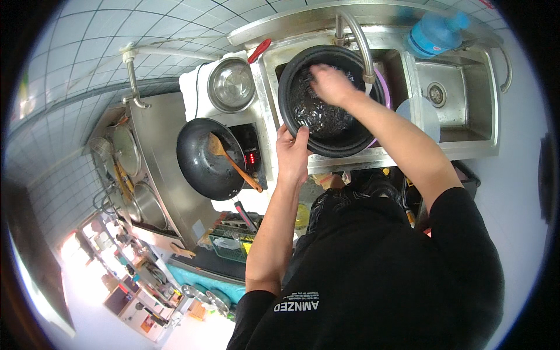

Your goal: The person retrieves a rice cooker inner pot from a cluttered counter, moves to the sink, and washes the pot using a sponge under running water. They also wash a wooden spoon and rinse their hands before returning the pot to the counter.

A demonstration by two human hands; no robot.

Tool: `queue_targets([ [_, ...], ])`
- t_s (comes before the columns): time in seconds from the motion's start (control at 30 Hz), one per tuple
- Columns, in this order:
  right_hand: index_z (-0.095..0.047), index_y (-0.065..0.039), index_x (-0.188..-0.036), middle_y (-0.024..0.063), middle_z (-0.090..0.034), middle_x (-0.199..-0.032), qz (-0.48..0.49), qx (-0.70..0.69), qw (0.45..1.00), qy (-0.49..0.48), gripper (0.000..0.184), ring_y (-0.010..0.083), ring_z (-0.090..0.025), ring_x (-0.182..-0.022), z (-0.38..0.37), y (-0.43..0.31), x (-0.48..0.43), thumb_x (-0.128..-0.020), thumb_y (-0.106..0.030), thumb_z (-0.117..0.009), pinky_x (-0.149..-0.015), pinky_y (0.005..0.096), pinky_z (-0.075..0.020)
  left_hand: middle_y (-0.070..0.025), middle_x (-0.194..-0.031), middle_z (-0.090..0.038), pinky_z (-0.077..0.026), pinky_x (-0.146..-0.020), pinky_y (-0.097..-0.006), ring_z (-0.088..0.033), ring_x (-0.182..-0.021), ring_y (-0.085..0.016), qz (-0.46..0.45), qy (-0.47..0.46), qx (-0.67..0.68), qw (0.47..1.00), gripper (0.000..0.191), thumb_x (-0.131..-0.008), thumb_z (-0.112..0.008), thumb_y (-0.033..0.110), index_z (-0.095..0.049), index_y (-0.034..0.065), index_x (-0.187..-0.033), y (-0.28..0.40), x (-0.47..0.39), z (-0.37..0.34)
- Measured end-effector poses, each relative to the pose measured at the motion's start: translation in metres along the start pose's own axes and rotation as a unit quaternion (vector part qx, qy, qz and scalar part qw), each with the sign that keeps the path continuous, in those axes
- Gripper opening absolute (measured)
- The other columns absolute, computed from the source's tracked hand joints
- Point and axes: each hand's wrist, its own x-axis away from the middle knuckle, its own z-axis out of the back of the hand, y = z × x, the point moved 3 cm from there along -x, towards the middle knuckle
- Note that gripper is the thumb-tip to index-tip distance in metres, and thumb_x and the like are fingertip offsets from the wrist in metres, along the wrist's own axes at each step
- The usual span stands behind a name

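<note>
A large round black pan (326, 151) with water in it rests over the left basin of the steel sink, under the faucet (362, 43). My left hand (294, 153) grips its near left rim, thumb over the edge. My right hand (330, 83) is inside the pan, blurred, near the far inner wall; whether it holds anything cannot be told. A purple rim (383, 87) of another container shows beneath the pan on the right.
Left of the sink, a black wok (197, 162) with a wooden spatula (218, 151) sits on an induction cooker (251, 135). A steel bowl (232, 85) and a red-handled tool (259, 50) are behind. A blue plastic bottle (433, 37) stands by the right basin (453, 94).
</note>
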Motion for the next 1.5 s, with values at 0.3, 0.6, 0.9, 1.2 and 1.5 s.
queue_targets([
  [0.3, -0.070, -0.010, -0.121, 0.0205, -0.072, -0.115, 0.171, -0.142, 0.958, -0.183, 0.043, 0.0406, -0.067, -0.111, -0.018, -0.028, 0.037, -0.079, -0.014, -0.075, -0.097, 0.0475, -0.0541, -0.0094, -0.124, -0.068, -0.029, -0.116, -0.0434, -0.031, -0.145, -0.027, -0.055, 0.001, -0.094, 0.994, 0.016, -0.098, -0.065, 0.010, -0.078, 0.0026, -0.103, -0.004, 0.001, -0.004],
  [0.6, -0.069, -0.008, -0.117, 0.0224, -0.072, -0.110, 0.019, -0.007, 0.993, -0.112, 0.034, 0.0404, -0.069, -0.105, -0.009, 0.022, 0.044, -0.083, -0.011, -0.073, -0.095, 0.0478, -0.0547, -0.0080, -0.128, -0.065, -0.029, -0.117, -0.0403, -0.031, -0.145, -0.025, -0.048, 0.028, -0.056, 0.997, 0.017, -0.099, -0.064, 0.009, -0.077, 0.0003, -0.105, -0.004, -0.002, 0.000],
  [0.9, -0.066, -0.003, -0.118, 0.0240, -0.070, -0.115, 0.072, -0.071, 0.968, -0.231, 0.033, 0.0424, -0.066, -0.111, -0.033, 0.000, 0.046, -0.086, -0.011, -0.072, -0.099, 0.0489, -0.0529, -0.0114, -0.151, -0.040, -0.043, -0.109, -0.0371, -0.039, -0.140, -0.020, 0.000, 0.029, -0.016, 0.999, 0.016, -0.099, -0.065, 0.011, -0.077, 0.0000, -0.103, -0.004, -0.002, 0.007],
  [1.2, -0.072, -0.010, -0.115, 0.0198, -0.073, -0.110, 0.041, -0.027, 0.976, -0.212, 0.032, 0.0392, -0.070, -0.105, -0.019, -0.012, 0.047, -0.084, -0.017, -0.075, -0.094, 0.0494, -0.0558, -0.0116, -0.158, -0.031, -0.048, -0.105, -0.0358, -0.029, -0.147, -0.020, -0.030, 0.017, -0.023, 0.999, 0.016, -0.099, -0.064, 0.009, -0.076, -0.0003, -0.105, -0.008, -0.005, 0.010],
  [1.5, -0.070, -0.005, -0.114, 0.0178, -0.070, -0.107, -0.041, -0.151, 0.981, 0.115, 0.031, 0.0355, -0.069, -0.101, 0.022, 0.044, 0.064, -0.084, -0.015, -0.073, -0.090, 0.0435, -0.0548, -0.0147, -0.134, -0.062, -0.027, -0.117, -0.0415, -0.024, -0.151, -0.028, -0.046, 0.064, -0.072, 0.994, 0.021, -0.102, -0.065, 0.017, -0.077, -0.0006, -0.101, 0.011, 0.001, 0.000],
])
